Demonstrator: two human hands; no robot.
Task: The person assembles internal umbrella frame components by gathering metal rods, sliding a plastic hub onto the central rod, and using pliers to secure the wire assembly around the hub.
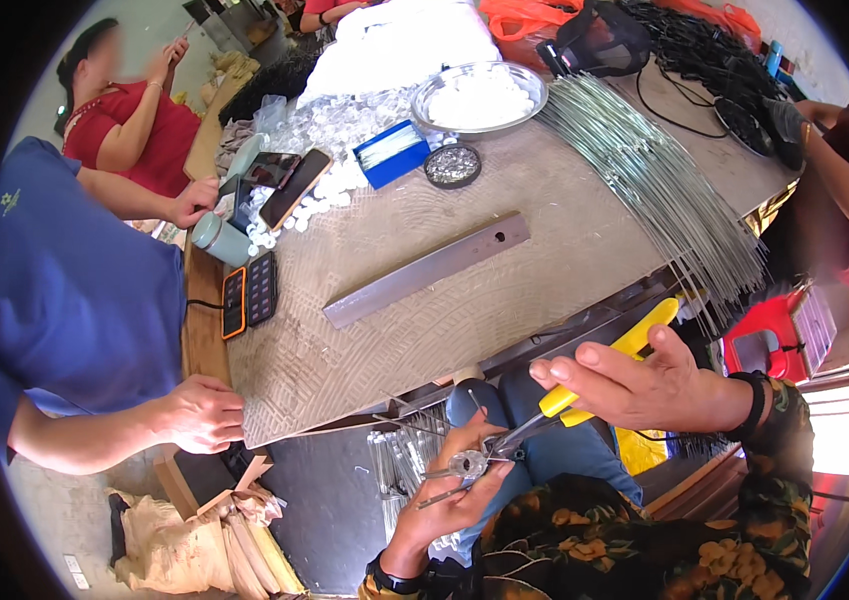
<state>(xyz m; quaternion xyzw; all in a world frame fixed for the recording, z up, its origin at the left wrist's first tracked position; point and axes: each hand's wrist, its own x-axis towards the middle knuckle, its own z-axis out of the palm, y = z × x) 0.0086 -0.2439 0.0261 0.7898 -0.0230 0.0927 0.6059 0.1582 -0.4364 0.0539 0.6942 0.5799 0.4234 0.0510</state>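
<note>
My left hand [454, 490] pinches a small clear round piece [468, 463] with thin metal rods sticking out of it. In my right hand [644, 385] is a pair of pliers with yellow handles [656, 325]; the fingers are fairly straight and lie across the handles. The metal jaws [519, 437] of the pliers reach the clear piece at my left fingertips. Whether the jaws grip a rod is too small to tell. Both hands are over my lap, in front of the near table edge.
A grey metal bar [429, 268] lies on the table [384, 370]. Long metal rods [664, 180] are heaped at right. Behind are a steel bowl [481, 97], a blue box [390, 153], a dark round dish [452, 166] and phones [295, 190]. A person in blue [84, 290] stands at left.
</note>
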